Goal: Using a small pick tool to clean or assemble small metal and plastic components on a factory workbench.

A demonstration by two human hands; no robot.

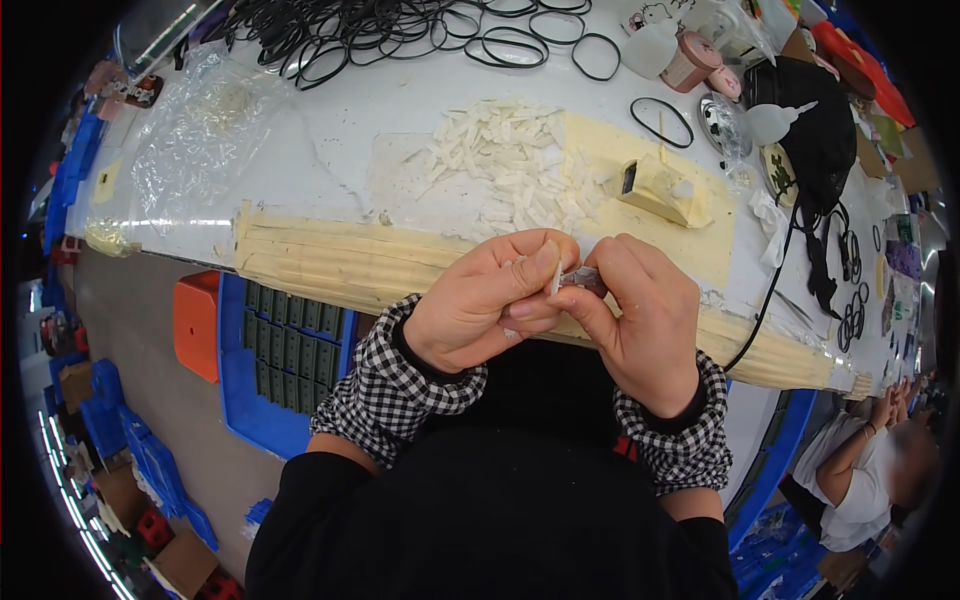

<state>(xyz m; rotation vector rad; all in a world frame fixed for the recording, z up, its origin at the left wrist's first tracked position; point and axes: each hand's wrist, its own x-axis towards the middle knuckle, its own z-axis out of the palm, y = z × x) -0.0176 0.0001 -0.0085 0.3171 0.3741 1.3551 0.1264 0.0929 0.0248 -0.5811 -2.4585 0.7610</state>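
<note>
Both hands meet just over the table's taped near edge. My left hand (480,300) is closed, pinching a small white strip (556,278) between thumb and forefinger. Against that strip, my right hand (650,325) is closed on a small flat grey piece (586,281); its exact kind is unclear, and the fingers cover part of it. Beyond the hands lies a loose pile of small off-white strips (495,165). To the right of the pile sits a block wrapped in yellow tape (660,192), with a dark opening at one end.
Black rubber rings (506,47) heap along the far side. Clear plastic bags (195,135) lie at left; a squeeze bottle (650,48), pink cup (692,62) and black bag (815,140) stand at right. Below left are a blue crate (235,375) and orange stool (197,325). Another person (850,470) sits at right.
</note>
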